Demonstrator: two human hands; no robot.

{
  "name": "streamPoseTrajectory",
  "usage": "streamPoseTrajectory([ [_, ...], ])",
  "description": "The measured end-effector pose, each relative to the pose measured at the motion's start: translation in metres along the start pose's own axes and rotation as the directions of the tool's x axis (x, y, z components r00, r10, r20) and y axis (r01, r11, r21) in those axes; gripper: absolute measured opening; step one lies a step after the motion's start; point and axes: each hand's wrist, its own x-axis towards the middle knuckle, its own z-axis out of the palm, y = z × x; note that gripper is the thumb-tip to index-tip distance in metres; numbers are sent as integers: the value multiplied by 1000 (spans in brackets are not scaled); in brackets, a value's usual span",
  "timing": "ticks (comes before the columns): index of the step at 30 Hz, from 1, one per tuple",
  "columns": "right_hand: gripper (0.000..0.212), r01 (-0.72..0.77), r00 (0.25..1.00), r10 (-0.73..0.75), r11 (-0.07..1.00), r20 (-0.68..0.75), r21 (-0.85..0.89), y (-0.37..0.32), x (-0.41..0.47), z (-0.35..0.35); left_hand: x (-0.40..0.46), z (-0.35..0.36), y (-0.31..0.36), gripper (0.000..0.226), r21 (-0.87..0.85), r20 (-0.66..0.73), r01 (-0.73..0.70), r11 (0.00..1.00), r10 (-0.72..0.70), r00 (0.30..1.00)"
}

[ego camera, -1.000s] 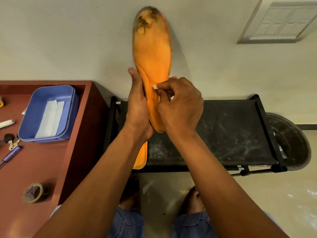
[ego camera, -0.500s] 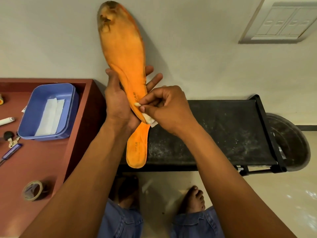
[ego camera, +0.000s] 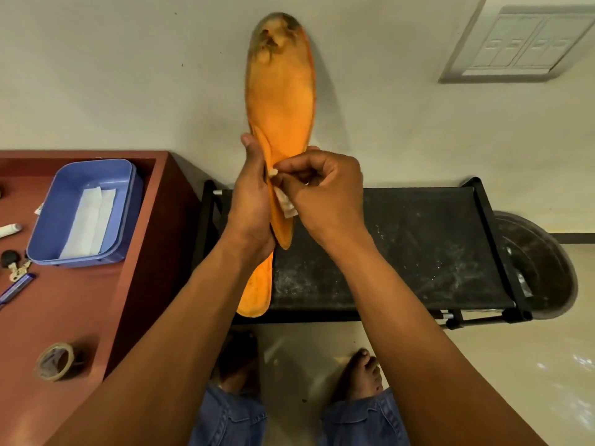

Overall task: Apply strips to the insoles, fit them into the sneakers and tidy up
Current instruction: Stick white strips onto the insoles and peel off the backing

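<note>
My left hand [ego camera: 252,201] grips two orange insoles. One insole [ego camera: 280,101] points up in front of the wall, its toe end worn and dirty. The second insole [ego camera: 256,289] hangs down below my wrist. My right hand [ego camera: 322,191] pinches a small whitish strip [ego camera: 285,204] against the edge of the upright insole at its middle. More white strips [ego camera: 88,220] lie inside a blue tray [ego camera: 61,194] on the red-brown table [ego camera: 64,304] at the left. No sneakers are in view.
On the table lie a roll of clear tape [ego camera: 54,360], a white tube [ego camera: 9,230], keys [ego camera: 14,265] and a blue pen [ego camera: 14,288]. A black rack [ego camera: 418,246] stands ahead against the wall, a dark round basin [ego camera: 537,265] to its right. My bare feet show below.
The upright insole swung back from tilting left to standing straight and more to the right. My right hand stayed on the strip at the insole's edge.
</note>
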Motion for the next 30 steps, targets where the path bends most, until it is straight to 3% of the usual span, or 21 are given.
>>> streamPoseTrajectory([
  [6, 10, 66, 941, -81, 996, -329, -56, 1, 7, -16, -4, 10, -13, 61, 189, 155, -21, 982, -8, 988],
  [9, 9, 54, 924, -73, 997, -376, -59, 2, 11, -20, -3, 9, -14, 62, 232, 169, -24, 972, -16, 986],
  [11, 9, 48, 952, -62, 997, -298, -54, 3, 11, -20, -3, 9, -12, 63, 197, 151, -10, 980, -20, 988],
  [14, 10, 38, 997, -46, 993, -67, -110, 1, 8, -15, 1, 5, -7, 69, 127, 66, 0, 992, -8, 998],
  [17, 11, 57, 990, -34, 984, 138, -168, 1, 4, -8, 5, -7, 2, 86, 52, 39, 44, 998, -46, 998],
  [20, 11, 81, 976, -39, 979, 215, -188, 1, 1, -2, 8, -15, 8, 91, 34, 26, 45, 998, -46, 999],
  [24, 11, 120, 991, -105, 969, 80, -215, 2, -3, 3, 8, -12, 6, 82, 41, 19, 15, 999, -16, 1000],
  [30, 9, 81, 951, -135, 977, -278, -198, 1, 4, -8, -3, 6, -4, 64, 107, 91, 59, 993, -69, 993],
])
